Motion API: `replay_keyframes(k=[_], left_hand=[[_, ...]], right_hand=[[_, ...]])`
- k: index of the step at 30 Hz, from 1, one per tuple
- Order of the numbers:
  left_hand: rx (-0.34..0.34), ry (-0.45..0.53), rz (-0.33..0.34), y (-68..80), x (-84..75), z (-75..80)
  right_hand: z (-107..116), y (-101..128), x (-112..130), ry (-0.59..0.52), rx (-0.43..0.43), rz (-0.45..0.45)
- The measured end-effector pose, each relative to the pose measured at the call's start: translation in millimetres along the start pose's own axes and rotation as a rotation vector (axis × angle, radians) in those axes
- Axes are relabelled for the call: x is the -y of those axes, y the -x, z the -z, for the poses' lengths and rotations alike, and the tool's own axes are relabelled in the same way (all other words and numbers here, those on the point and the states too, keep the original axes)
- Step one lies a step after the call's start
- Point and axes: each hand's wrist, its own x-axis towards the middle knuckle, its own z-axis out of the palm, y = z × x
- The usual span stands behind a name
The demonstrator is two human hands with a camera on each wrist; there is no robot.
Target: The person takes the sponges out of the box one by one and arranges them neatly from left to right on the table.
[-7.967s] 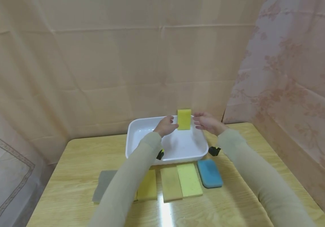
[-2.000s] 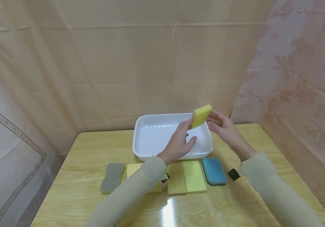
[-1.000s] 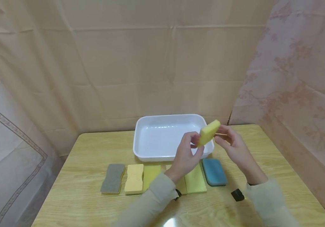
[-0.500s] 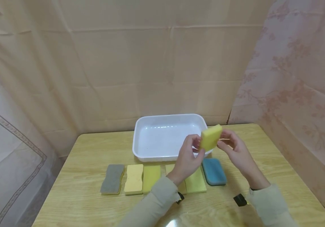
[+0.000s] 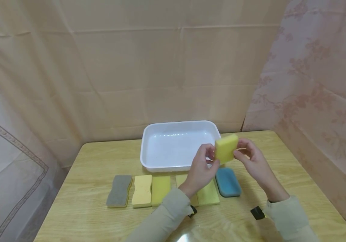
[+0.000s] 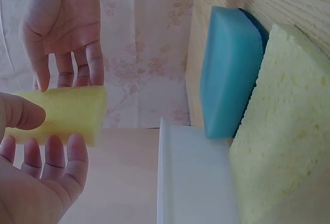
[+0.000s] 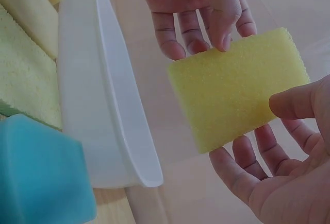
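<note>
A: Status on the yellow sponge (image 5: 226, 148)?

B: We've got it in both hands, up in the air just past the near right corner of the white tray (image 5: 148, 158). Left hand (image 5: 201, 169) pinches its left edge, thumb on the face toward us, fingers behind. Right hand (image 5: 251, 159) pinches the right edge the same way. The hands are close together, only the sponge between them.

A: What moved?

B: Two seconds ago the sponge was higher and tilted, over the tray's right rim. Since then we've brought it down and toward us, and turned it so the broad face now points at the head camera. Eight seconds ago it was upright over the far side of the tray. So it has come out from over the tray.

A: Squeezed?

B: Doesn't look like it. The right wrist view shows the sponge (image 7: 240, 87) as a full block, edges straight.

A: Row on the desk (image 5: 79, 188)?

B: Unchanged: grey sponge (image 5: 119, 190), pale yellow one (image 5: 142, 190), a flat yellow-green cloth (image 5: 161, 189), another flat cloth partly hidden by our left wrist, then the blue sponge (image 5: 228, 181) at the right end. Our read: we're looking this one over, it's not put down yet.
</note>
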Motion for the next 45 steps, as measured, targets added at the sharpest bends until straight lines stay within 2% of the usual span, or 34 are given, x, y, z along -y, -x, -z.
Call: replay_keyframes(k=[6, 19, 25, 37, 45], left_hand=[[0.002, 0.037, 0.034, 1.6, 0.4, -1.9], [0.000, 0.108, 0.053, 3.8, 2.8, -10.7], [0.026, 0.131, 0.076, 5.8, 3.6, -15.0], [0.044, 0.161, 0.129, 9.4, 6.2, -28.7], [0.049, 0.115, 0.142, 9.1, 8.2, -36.4]], right_hand=[[1, 2, 0, 0.021, 0.001, -0.023], [6, 8, -3, 0.037, 0.000, -0.031], [11, 11, -7, 0.049, 0.010, -0.030], [23, 19, -21, 0.076, 0.020, 0.000], [29, 22, -27, 0.060, 0.018, -0.009]])
